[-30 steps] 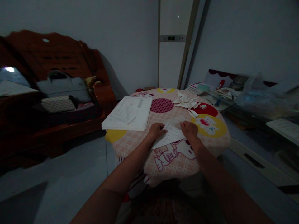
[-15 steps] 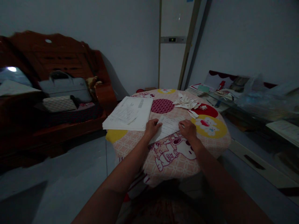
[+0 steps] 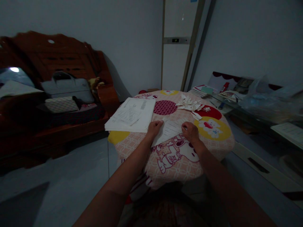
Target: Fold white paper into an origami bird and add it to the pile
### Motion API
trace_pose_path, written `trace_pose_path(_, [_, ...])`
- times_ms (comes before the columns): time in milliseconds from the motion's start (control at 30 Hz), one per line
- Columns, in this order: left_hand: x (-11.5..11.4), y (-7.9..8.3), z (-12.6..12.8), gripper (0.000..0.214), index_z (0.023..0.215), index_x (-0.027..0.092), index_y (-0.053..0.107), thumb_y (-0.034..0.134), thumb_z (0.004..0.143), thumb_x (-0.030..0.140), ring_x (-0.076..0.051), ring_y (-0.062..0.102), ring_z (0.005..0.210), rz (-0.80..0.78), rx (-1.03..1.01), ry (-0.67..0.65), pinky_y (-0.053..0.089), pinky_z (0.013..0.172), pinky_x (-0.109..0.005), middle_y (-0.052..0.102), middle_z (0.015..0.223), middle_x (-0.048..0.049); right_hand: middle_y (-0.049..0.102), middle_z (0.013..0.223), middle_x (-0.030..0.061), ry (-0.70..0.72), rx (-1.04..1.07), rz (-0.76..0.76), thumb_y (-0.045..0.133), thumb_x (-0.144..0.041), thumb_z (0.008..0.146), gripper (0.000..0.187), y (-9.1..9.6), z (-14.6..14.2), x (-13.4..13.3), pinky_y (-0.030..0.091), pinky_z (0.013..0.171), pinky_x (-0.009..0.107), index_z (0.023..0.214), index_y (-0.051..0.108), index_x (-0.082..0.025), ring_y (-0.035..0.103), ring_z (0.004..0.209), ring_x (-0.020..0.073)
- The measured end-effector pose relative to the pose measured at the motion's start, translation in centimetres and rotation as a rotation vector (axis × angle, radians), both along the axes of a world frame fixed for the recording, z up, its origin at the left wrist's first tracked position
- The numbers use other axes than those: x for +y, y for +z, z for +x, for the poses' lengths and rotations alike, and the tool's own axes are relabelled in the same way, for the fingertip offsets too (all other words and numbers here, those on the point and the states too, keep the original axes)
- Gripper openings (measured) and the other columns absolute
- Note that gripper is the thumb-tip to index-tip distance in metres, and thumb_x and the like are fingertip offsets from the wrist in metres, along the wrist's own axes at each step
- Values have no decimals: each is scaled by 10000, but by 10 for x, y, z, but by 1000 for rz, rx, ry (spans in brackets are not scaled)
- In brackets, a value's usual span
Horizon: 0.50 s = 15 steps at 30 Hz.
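A printed sheet of paper [image 3: 170,130] lies slanted on the patterned tablecloth [image 3: 180,171] in front of me. My left hand [image 3: 155,128] is closed on the sheet's left edge, thumb on top. At the right edge my right hand [image 3: 190,130] pinches the paper between curled fingers. Left of my hands rests a stack of white paper [image 3: 147,115], with smaller printed slips [image 3: 127,115] on top. Beyond my right hand sits a heap of torn paper strips [image 3: 188,103], and one folded piece [image 3: 196,116] lies nearer to me.
A wooden bench [image 3: 63,52] on the left holds a grey handbag [image 3: 68,90] and a quilted pouch [image 3: 61,104]. At the right, a glass-topped stand carries booklets [image 3: 201,90] and a plastic bag [image 3: 258,94]. A tall white cabinet-like unit [image 3: 175,64] stands behind the table.
My left thumb has drawn in toward the left hand and points more upward. The right hand has barely moved, and the sheet stays in nearly the same place.
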State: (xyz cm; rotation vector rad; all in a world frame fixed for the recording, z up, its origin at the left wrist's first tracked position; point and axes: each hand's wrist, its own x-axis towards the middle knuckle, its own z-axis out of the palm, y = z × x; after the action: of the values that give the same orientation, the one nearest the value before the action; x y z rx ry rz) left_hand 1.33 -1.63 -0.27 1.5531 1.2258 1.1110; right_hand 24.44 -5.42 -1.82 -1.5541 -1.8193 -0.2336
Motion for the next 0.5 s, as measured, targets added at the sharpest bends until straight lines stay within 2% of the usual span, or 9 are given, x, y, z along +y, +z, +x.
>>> trace_pose_path(67, [-3, 3, 1, 504, 660, 158, 602, 501, 821, 625, -143, 508, 548, -82, -133, -51, 384, 539, -259, 552, 555, -6, 650, 743, 71, -3, 37, 18, 532, -152, 785, 109, -1, 2, 1, 412, 692, 308, 715, 591, -210, 556, 731, 213])
trace_pose_path(200, [-11, 11, 2, 534, 768, 131, 674, 709, 654, 651, -189, 615, 611, -296, -441, -164, 477, 616, -310, 665, 649, -49, 655, 760, 76, 15, 48, 53, 510, -172, 809, 125, -1, 4, 3, 422, 719, 320, 719, 584, -217, 556, 761, 222])
trace_pose_path(300, [-12, 12, 3, 510, 712, 141, 656, 757, 614, 632, -171, 590, 563, -315, -457, -159, 459, 580, -295, 644, 613, -27, 658, 765, 85, 30, 21, 61, 499, -167, 823, 139, 1, 4, 3, 426, 735, 332, 727, 588, -214, 557, 782, 233])
trace_pose_path(500, [-7, 2, 1, 451, 653, 145, 631, 774, 604, 570, -115, 514, 502, -209, -364, -161, 381, 508, -235, 591, 562, 4, 679, 764, 95, 10, -6, 57, 510, -159, 808, 146, 6, 3, 0, 443, 756, 349, 719, 614, -209, 568, 797, 247])
